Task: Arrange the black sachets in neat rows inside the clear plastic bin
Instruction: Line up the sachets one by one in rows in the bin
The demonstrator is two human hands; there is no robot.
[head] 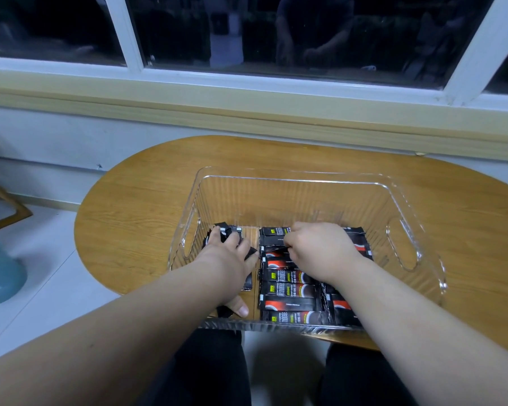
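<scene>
Sachets [288, 288] — packed against bin [291, 194] near wall.

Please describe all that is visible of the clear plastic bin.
The clear plastic bin is a rectangular tub of transparent ribbed plastic, with rounded corners, a flared rim and a cut-out handle in each short side. It stands upright and open on the wooden table. Rows of black sachets lie on its floor, mostly on the right. The left hand grips several inside it; the right hand pinches one.
</scene>
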